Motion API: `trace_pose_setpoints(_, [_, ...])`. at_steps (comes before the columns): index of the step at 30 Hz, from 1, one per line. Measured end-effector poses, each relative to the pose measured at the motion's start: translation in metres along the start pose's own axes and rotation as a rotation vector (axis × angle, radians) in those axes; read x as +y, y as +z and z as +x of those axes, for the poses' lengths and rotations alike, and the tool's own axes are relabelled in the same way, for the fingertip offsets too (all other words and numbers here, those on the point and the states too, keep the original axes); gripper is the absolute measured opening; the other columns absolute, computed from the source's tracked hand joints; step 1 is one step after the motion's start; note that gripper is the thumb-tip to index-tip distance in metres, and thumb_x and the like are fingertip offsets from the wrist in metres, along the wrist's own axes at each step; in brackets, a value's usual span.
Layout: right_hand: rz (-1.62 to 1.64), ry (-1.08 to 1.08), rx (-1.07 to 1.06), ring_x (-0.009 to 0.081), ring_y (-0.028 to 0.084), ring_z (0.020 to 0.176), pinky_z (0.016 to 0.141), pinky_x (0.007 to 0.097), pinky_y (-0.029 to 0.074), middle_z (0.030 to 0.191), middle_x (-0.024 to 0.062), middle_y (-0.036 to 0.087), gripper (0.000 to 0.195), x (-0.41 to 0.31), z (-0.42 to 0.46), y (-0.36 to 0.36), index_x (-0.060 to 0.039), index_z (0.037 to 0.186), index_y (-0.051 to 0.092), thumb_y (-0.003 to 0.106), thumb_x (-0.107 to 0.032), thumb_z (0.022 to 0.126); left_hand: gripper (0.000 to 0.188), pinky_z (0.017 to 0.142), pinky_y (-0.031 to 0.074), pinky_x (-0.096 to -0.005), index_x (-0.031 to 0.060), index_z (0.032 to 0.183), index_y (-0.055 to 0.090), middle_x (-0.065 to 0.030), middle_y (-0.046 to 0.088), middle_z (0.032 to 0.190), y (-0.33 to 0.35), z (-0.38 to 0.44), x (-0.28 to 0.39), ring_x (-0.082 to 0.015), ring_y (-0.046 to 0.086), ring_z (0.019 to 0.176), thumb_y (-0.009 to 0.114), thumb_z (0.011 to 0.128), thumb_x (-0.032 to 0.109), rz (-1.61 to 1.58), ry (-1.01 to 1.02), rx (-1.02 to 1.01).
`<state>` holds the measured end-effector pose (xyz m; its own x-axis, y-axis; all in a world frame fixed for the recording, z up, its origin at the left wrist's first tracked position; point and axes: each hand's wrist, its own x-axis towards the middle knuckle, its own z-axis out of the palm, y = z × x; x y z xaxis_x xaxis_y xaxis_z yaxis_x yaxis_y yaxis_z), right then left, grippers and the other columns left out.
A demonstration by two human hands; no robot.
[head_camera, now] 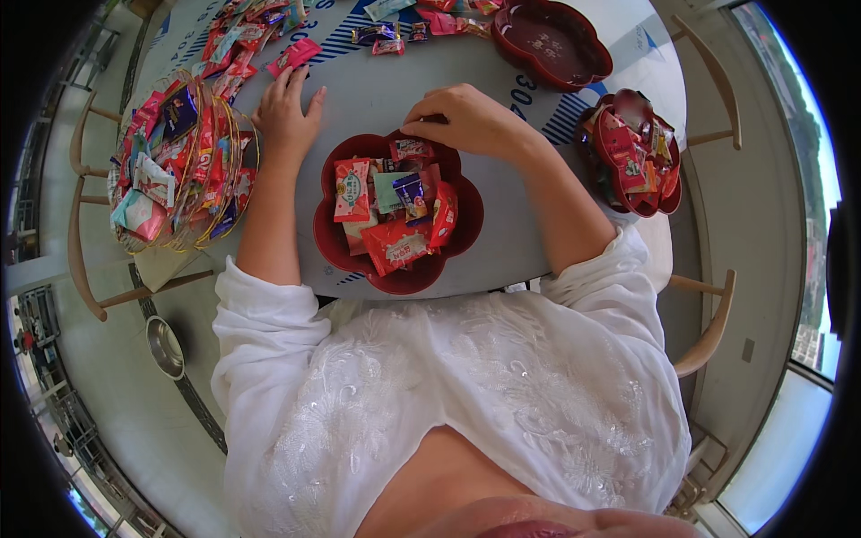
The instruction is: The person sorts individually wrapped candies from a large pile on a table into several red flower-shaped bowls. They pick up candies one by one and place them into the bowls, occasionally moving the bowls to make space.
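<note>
A dark red flower-shaped bowl (471,205) with several wrapped sweets inside stands before me at the table's near edge. My right hand (464,118) is at its far rim, with the fingers curled close to a small red-wrapped sweet (410,148); whether the fingertips hold anything cannot be told. My left hand (289,111) rests beyond the bowl's left side, its fingers apart. Its fingertips reach a pink wrapped sweet (294,56) lying on the table, with no grip on it visible. A heap of wrapped sweets (245,40) lies farther off at the left.
Gold-rimmed clear bowls (232,144) full of sweets stand at the table's left edge. A red flower-shaped dish (555,44) lies at the back right, and another red bowl (672,198) holds sweets at the right. Wooden chairs flank the table; a metal bowl (165,348) is lower left.
</note>
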<state>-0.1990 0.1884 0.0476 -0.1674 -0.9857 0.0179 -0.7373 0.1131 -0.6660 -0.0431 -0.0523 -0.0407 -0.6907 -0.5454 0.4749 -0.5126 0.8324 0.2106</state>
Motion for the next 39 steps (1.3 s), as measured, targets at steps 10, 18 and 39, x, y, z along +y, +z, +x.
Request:
trace_pose_setpoints(10, [-0.117, -0.001, -0.150, 0.0356, 0.063, 0.081, 0.073, 0.0429, 0.050, 0.087, 0.0173, 0.067, 0.025, -0.005, -0.004, 0.000, -0.0074, 0.105, 0.066, 0.054, -0.026, 0.093, 0.050, 0.101, 0.032, -0.0546, 0.0244, 0.135, 0.051, -0.0046, 0.046, 0.142, -0.006, 0.000, -0.001, -0.0300, 0.042, 0.130, 0.053, 0.092, 0.049, 0.046, -0.020, -0.077])
trace_pose_setpoints(18, [-0.081, 0.093, -0.045, 0.0365, 0.063, 0.084, 0.076, 0.0434, 0.050, 0.092, 0.0177, 0.067, 0.025, -0.003, -0.001, -0.011, -0.0074, 0.106, 0.066, 0.053, -0.025, 0.094, 0.052, 0.101, 0.034, -0.0539, 0.0251, 0.135, 0.051, -0.0046, 0.048, 0.141, 0.005, 0.003, -0.019, -0.0314, 0.044, 0.127, 0.052, 0.091, 0.052, 0.032, 0.017, -0.076])
trace_pose_setpoints(39, [0.133, 0.464, 0.657, 0.0196, 0.059, 0.064, 0.062, 0.0327, 0.046, 0.072, 0.0139, 0.064, 0.023, -0.037, -0.139, -0.035, -0.0001, 0.101, 0.065, 0.056, -0.020, 0.093, 0.048, 0.098, 0.033, -0.0555, 0.0238, 0.136, 0.049, -0.0057, 0.048, 0.139, -0.003, -0.003, 0.007, -0.0287, 0.043, 0.126, 0.054, 0.092, 0.043, 0.103, -0.063, -0.052])
